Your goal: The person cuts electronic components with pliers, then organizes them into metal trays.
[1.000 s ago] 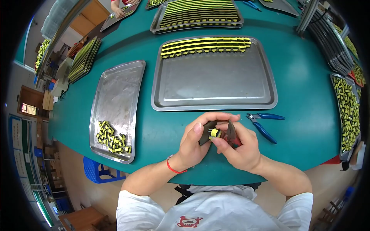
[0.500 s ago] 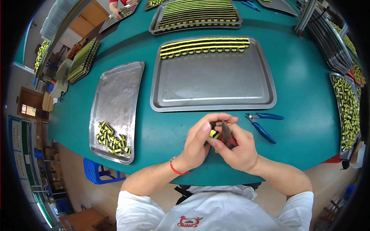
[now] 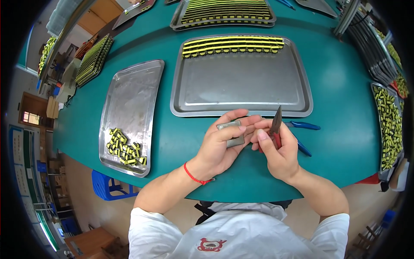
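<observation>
Left fingers: your left hand (image 3: 222,144) gripped a grey block (image 3: 230,134) between thumb and curled fingers, just before the big tray's near rim.
Right fingers: your right hand (image 3: 278,151) closed around a red-handled tool (image 3: 275,125), its dark tip pointing up and away from you.
Change: half a second earlier a yellow part showed between your hands; now you showed only the grey block, and the tool tip stood raised beside it.
Behind: the big tray (image 3: 241,82) lay mostly bare, with a row of yellow parts (image 3: 233,45) along its far edge.
Right: blue pliers (image 3: 304,129) lay on the table (image 3: 345,129), partly hidden by your right hand.
Left: a side tray (image 3: 129,103) held loose yellow parts (image 3: 125,146) at its near end.
</observation>
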